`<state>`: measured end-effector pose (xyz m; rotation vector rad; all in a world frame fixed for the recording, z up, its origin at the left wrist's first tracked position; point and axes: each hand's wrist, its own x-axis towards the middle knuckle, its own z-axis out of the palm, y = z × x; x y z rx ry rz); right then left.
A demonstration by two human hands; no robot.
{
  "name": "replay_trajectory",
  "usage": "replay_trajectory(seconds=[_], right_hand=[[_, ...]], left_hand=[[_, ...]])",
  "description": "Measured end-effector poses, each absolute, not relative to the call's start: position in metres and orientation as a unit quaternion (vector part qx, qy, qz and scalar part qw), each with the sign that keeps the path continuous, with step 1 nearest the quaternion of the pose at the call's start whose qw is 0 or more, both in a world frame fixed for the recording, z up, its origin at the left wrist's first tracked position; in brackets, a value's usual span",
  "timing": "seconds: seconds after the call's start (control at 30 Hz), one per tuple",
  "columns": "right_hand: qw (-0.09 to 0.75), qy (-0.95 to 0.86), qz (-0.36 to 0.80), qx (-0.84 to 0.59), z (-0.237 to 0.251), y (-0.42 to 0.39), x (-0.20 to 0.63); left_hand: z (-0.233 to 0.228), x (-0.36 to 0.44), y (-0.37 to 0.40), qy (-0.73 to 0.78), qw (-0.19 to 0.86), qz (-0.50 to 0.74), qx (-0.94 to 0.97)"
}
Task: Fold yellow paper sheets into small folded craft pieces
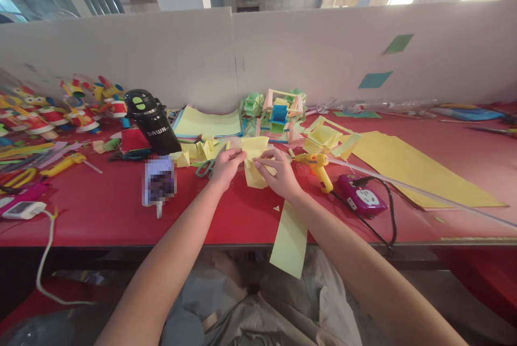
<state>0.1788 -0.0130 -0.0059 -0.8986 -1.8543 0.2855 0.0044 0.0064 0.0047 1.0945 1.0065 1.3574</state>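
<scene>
Between both hands is a piece of folded yellow paper (255, 173), held above the red table. My left hand (228, 165) pinches its left edge, fingers closed. From the other side my right hand (279, 173) grips the paper with thumb and fingertips together. A pair of scissors (205, 168) lies just left of my left hand, its handles showing. The yellow glue gun (317, 165) rests right of my right hand. Beneath my right wrist, a pale yellow-green paper strip (290, 241) hangs over the table's front edge.
A black bottle (151, 122) and a pixelated phone-like object (159, 181) stand on the left. Behind my hands is a stick frame with a blue paper wheel (279, 114). Right of me are a purple power strip (361, 195) with cable and yellow sheets (420, 173).
</scene>
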Motion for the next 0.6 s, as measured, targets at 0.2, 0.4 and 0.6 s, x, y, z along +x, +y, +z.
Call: replay_trajectory(seconds=[0.2,0.4,0.6], right_hand=[[0.573,-0.677,0.168,-0.43,-0.007,-0.01,0.18],[0.554,-0.614,0.372,-0.422,-0.014,-0.002,0.18],[0.505,-0.612,0.453,-0.406,-0.008,-0.005,0.18]], left_hand=[[0.003,0.003,0.009,0.397,0.493,0.593,0.498],[0.002,0.003,0.009,0.394,0.494,0.584,0.51],[0.007,0.004,0.005,0.407,0.511,0.575,0.493]])
